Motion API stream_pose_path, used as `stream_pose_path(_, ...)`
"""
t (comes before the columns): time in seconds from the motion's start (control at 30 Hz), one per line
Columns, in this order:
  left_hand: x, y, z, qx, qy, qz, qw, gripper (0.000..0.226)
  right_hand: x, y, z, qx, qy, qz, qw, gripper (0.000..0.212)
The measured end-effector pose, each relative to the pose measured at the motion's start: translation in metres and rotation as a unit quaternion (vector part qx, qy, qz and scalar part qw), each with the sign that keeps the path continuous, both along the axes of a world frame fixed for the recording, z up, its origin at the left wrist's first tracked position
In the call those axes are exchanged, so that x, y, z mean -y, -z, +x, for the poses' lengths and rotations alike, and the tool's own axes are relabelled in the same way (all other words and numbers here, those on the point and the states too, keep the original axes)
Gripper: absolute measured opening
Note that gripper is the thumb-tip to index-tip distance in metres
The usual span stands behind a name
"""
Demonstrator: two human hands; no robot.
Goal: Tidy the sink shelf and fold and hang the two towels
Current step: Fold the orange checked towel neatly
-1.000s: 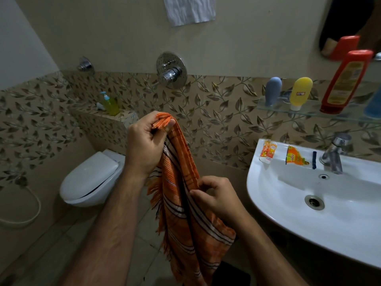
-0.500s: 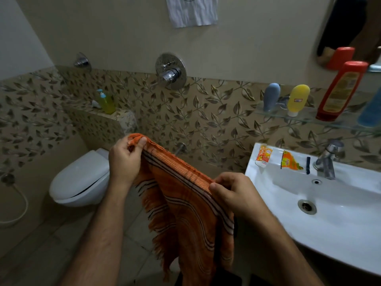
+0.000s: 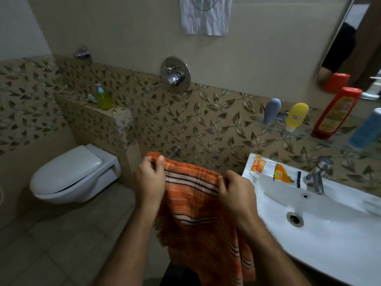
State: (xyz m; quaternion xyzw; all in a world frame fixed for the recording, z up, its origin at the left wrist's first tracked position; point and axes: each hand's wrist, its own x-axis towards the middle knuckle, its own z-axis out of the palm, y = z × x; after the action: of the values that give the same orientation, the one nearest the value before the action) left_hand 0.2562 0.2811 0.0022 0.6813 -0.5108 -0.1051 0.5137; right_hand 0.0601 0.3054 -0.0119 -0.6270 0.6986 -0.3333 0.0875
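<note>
Left hand (image 3: pixel 150 180): fingers and thumb pinch the top left corner of the orange towel (image 3: pixel 198 215), held up in front of the body.
Right hand (image 3: pixel 235 193): fingers curl over the towel's top edge at its right end, gripping it.
Orange towel: stretched roughly level between the two hands, striped in white and dark lines near the top; the rest hangs down in folds with a fringe along its left side, just left of the sink (image 3: pixel 321 240).
Sink: white, drain (image 3: pixel 294 219) in the basin, tap (image 3: pixel 316 178) at the back rim.
Sink rim: a small orange-and-white tube (image 3: pixel 257 166), an orange sachet (image 3: pixel 282 176) and a thin dark item (image 3: pixel 299 179) lie in a row left of the tap.
Shelf (image 3: pixel 309 134): glass, above the sink; on it from left a grey bottle (image 3: pixel 271 110), a yellow bottle (image 3: pixel 296 119), a red bottle (image 3: pixel 336 113) leaning left, and a blue bottle (image 3: pixel 366 129) at the frame edge.
White towel (image 3: pixel 205 15): hangs flat on the wall, high above the hands.
Toilet (image 3: pixel 72 175): lid down, left of the hands; a green pump bottle (image 3: pixel 104 97) stands on the ledge above it.
</note>
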Motion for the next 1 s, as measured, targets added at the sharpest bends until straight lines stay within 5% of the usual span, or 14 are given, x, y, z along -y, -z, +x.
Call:
stream_pose_path(0.1,-0.014,0.013,-0.022,-0.039,0.042,-0.025,0.998,0.026,0.006,-0.004,0.010,-0.010,-0.020,-0.012,1.000,0.026)
stream_pose_path(0.2,-0.017,0.025,-0.033,-0.103,0.143,-0.016,0.984,0.003,0.008,-0.005,0.010,-0.001,-0.064,-0.010,0.998,0.021)
stream_pose_path(0.27,-0.018,0.024,-0.034,-0.150,0.216,0.015,0.965,0.028,0.008,-0.006,0.008,-0.003,-0.098,-0.011,0.995,0.017)
stream_pose_path(0.4,-0.006,0.014,-0.026,-0.074,0.378,0.137,0.913,0.073,0.004,-0.009,0.002,-0.017,-0.187,-0.020,0.982,0.014)
stream_pose_path(0.5,0.005,0.004,-0.024,0.007,0.457,0.196,0.867,0.053,0.003,-0.010,-0.006,-0.005,-0.232,-0.017,0.972,0.013)
stream_pose_path(0.6,0.012,-0.007,-0.027,0.056,0.400,0.160,0.901,0.018,0.005,-0.010,-0.012,0.015,-0.228,-0.016,0.973,0.013)
stream_pose_path(0.73,0.013,-0.023,-0.031,0.119,0.321,0.083,0.936,0.015,0.007,-0.011,-0.022,0.120,-0.212,0.048,0.969,0.014)
stream_pose_path(1.0,0.012,-0.066,-0.023,0.171,0.194,-0.007,0.966,0.013,0.002,-0.007,-0.038,0.294,-0.291,0.173,0.894,0.021)
